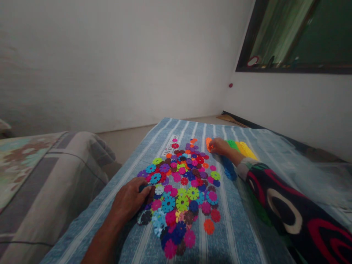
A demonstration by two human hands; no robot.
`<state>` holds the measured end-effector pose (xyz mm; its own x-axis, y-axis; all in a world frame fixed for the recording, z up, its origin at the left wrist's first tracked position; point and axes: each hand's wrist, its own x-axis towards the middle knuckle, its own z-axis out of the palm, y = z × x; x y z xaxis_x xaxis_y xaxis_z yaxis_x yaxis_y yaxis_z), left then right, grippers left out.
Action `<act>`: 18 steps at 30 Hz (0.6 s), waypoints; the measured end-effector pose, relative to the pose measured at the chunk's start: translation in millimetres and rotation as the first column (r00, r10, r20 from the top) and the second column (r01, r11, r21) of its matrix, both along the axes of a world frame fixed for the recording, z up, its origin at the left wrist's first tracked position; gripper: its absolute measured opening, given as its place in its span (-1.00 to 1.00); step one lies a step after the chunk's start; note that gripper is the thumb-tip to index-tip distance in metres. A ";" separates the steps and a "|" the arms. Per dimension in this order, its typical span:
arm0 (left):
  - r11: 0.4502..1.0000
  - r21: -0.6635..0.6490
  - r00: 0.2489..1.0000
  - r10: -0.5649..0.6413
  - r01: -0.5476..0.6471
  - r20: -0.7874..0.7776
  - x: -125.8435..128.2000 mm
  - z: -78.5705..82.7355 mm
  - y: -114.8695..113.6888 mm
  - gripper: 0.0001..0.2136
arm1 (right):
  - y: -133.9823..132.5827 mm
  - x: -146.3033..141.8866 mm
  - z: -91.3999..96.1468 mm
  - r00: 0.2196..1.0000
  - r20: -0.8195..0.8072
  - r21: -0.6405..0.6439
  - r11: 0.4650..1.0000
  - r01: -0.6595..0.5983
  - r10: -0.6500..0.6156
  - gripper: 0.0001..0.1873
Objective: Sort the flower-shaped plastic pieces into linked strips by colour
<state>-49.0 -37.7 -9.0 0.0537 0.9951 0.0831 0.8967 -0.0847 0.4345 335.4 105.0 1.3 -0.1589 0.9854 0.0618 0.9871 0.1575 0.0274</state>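
A loose pile of plastic interlocking notched discs point(182, 202) in many colours and a few sizes is spread over a striped blue cloth point(132, 161). My left hand point(132, 196) rests at the pile's left edge, fingers curled in among dark and blue discs; what they hold is hidden. Beyond the pile on the right, my right hand point(220, 146) has its fingertips closed on an orange disc at a short row of orange discs point(208, 142). Beside that hand lie rows of blue discs point(229, 169), green discs point(233, 145) and yellow discs point(247, 150), partly behind my wrist.
Clear plastic bags or sheeting point(316, 176) lie on the cloth's right side. To the left stands a cloth-covered piece of furniture point(74, 161). A pale wall point(123, 66) rises behind, with a dark-framed window point(297, 36) at the upper right.
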 end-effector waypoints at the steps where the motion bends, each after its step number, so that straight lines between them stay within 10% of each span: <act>1: 1.000 -0.002 1.000 0.002 -0.002 -0.002 -0.3 -0.5 0.3 -0.79 | -1.4 -0.2 -0.7 1.000 0.012 -0.002 1.000 -0.016 0.016 -0.72; 18: 1.000 0.003 0.998 -0.018 0.018 -0.062 0.9 -1.5 0.5 -0.74 | -43.6 -34.6 3.3 0.992 0.011 0.062 0.990 -0.129 0.128 -0.72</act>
<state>-48.0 -37.2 -10.5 0.0766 0.9936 0.0829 0.9203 -0.1024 0.3776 300.8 61.4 4.6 -0.2844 0.9511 0.1207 0.9586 0.2806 0.0479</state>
